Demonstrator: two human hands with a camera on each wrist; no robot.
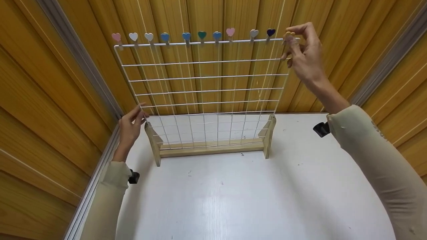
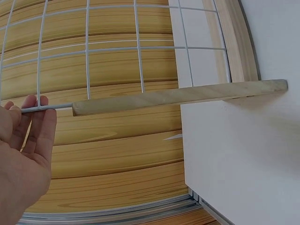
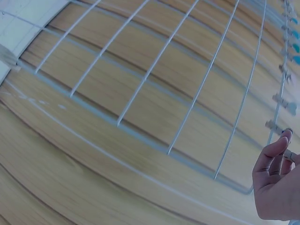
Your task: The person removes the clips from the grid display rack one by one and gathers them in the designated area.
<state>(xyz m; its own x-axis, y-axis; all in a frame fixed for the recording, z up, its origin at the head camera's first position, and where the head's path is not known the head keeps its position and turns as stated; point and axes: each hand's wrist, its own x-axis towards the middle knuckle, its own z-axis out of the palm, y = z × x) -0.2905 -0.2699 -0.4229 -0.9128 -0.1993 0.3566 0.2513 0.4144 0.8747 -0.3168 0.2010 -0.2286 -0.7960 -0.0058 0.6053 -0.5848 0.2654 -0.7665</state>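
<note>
Head: right fingers (image 1: 295, 47) round yellow clip (image 1: 290, 34), left (image 1: 132, 113) round grid (image 1: 217, 62); panelling (image 1: 203, 15) behind, tabletop (image 1: 206, 186) below.

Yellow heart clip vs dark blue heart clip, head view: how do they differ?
Grip: the right hand pinches the yellow heart clip; the dark blue heart clip is not pinched.
Visibility: a thumb partly covers the yellow heart; the dark blue heart shows fully.
Position: yellow is nearer the right end of the top wire; dark blue is next to it, further in.
Shared: both have heart-shaped fronts.
</note>
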